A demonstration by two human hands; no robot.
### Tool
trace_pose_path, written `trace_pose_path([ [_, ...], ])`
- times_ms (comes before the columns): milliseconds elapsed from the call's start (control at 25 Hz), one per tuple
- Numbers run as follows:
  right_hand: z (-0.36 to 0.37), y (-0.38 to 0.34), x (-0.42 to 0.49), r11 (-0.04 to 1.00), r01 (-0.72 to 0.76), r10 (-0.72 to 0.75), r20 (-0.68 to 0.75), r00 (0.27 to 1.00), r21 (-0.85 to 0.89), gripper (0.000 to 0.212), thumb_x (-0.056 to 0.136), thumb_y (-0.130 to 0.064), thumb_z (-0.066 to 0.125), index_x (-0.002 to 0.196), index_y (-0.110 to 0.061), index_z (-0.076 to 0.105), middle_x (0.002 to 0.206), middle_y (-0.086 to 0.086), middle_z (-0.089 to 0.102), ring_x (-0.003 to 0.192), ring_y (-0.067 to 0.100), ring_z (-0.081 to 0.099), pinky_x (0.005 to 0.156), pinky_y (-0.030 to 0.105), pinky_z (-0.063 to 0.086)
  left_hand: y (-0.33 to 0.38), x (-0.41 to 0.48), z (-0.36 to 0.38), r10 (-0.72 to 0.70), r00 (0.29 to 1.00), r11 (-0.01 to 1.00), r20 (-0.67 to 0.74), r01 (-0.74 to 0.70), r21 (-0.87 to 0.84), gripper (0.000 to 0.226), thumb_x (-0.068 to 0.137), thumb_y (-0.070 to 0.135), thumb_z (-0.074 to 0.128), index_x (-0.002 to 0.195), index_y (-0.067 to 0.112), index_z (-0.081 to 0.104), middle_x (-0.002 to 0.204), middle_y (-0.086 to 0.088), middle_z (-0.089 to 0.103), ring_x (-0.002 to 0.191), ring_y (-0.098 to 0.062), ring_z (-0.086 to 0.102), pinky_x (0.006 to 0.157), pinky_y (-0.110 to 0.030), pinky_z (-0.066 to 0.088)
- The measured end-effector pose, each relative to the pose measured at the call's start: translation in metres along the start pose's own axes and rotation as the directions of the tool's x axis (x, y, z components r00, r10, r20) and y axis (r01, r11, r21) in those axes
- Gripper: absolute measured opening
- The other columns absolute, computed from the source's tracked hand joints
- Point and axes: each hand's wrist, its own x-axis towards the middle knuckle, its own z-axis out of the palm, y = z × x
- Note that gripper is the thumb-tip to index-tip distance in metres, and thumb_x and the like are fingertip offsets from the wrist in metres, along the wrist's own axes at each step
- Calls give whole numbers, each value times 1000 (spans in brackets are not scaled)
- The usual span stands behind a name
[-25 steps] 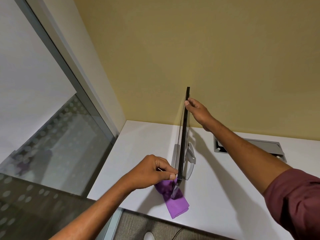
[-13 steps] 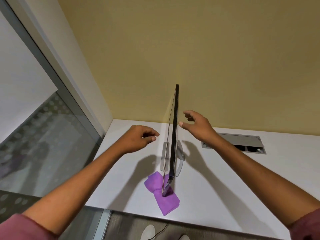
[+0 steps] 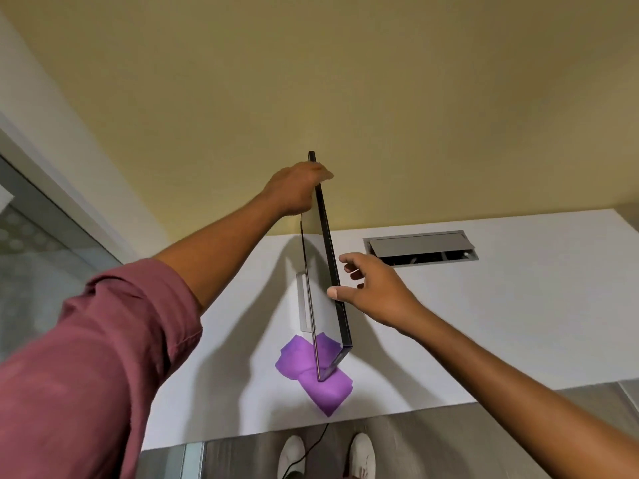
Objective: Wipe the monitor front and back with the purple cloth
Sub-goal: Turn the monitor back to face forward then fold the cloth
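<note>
The thin black monitor stands edge-on to me on its grey stand, leaning with its top toward the wall. My left hand is closed on its far upper edge. My right hand sits at the near edge, lower down. Its thumb touches the black rim and its fingers are spread behind the panel. The purple cloth lies crumpled on the white desk, under the monitor's near bottom corner. Neither hand touches it.
A grey cable box with its lid ajar is set into the desk to the right of the monitor. The yellow wall is close behind. A glass partition runs along the left. White shoes and a black cable show below the desk's front edge.
My left hand rose from beside the screen and took hold of the monitor's far top edge. My right hand came down to the near edge. The cloth stayed on the desk.
</note>
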Motion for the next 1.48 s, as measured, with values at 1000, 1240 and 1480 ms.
trace_pose_path([
  [1000, 10, -14, -14, 989, -145, 141, -200, 969, -6, 63, 87, -34, 89, 144, -27, 62, 130, -7, 62, 117, 10, 61, 101, 33, 54, -50, 32, 28, 145, 986, 989, 83, -145, -2, 78, 83, -10, 57, 149, 31, 57, 158, 7, 54, 147, -21, 48, 109, -46, 47],
  [1240, 4, -12, -16, 988, -149, 137, -208, 969, -46, 63, 87, -34, 89, 144, -28, 62, 130, -9, 62, 118, 9, 60, 101, 32, 54, -53, 25, 27, 139, 987, 990, 80, -137, -25, 82, 82, -11, 56, 151, 32, 55, 160, 7, 52, 149, -21, 46, 112, -46, 46],
  [1480, -10, -3, -17, 982, -163, 138, -232, 963, -91, 62, 84, -33, 92, 141, -27, 66, 130, -8, 63, 117, 10, 61, 99, 31, 52, -58, 14, 24, 125, 990, 992, 63, -123, -38, 81, 82, -12, 58, 150, 32, 57, 158, 6, 54, 147, -21, 49, 108, -45, 46],
])
